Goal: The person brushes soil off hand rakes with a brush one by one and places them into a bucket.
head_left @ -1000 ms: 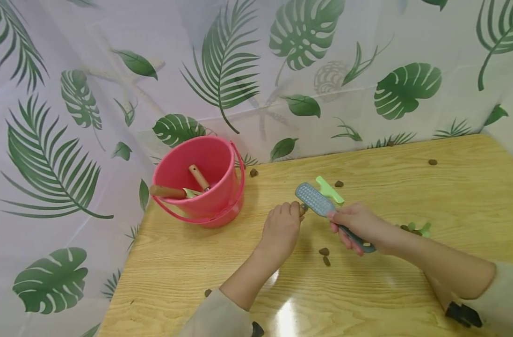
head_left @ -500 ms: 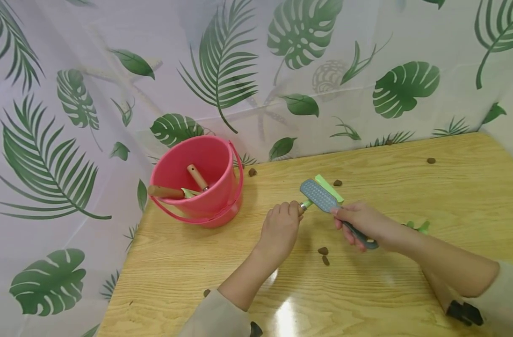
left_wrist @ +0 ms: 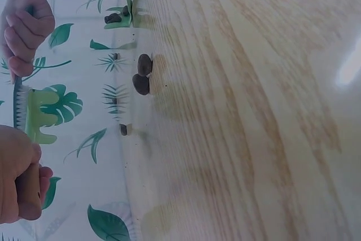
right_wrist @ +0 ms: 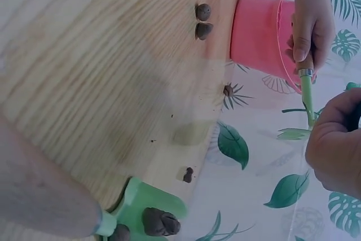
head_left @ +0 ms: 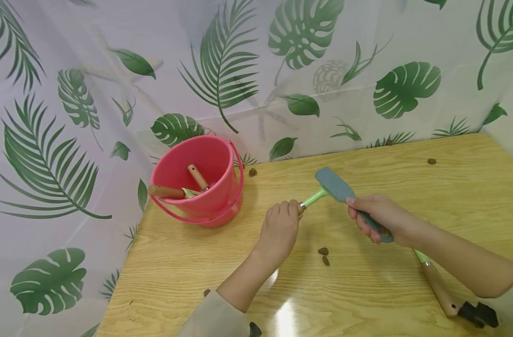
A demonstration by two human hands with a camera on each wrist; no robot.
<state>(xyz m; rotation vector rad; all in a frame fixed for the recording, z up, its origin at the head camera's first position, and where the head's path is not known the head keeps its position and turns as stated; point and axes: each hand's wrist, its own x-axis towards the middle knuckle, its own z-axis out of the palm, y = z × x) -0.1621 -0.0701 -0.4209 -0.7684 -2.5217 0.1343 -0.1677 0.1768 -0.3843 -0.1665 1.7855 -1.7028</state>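
Both the left hand (head_left: 279,229) and the right hand (head_left: 378,220) grasp tools above a wood-grained table (head_left: 176,281). The left hand's fingers are curled round the wooden handle of a green rake (head_left: 316,198), which is held clear of the tabletop, its head pointing toward the person's right. The right hand grips a grey-blue brush (head_left: 336,184) by its handle; the brush's flat back covers the rake's head in the head view, while the left wrist view shows the bristles turned toward the prongs, apparently touching them. To the left stands a pink bucket (head_left: 210,203), upright, with one wooden handle (head_left: 168,192) resting over its rim and another wooden handle (head_left: 198,178) leaning inside. A green shovel (head_left: 438,288) lies partly beneath the right forearm; dark clods (right_wrist: 161,222) sit on its blade. Two brown lumps (head_left: 323,251) lie side by side on the table between the forearms, and a single lump (head_left: 253,172) rests just beside the bucket. Behind hangs a leaf-printed sheet (head_left: 155,28).
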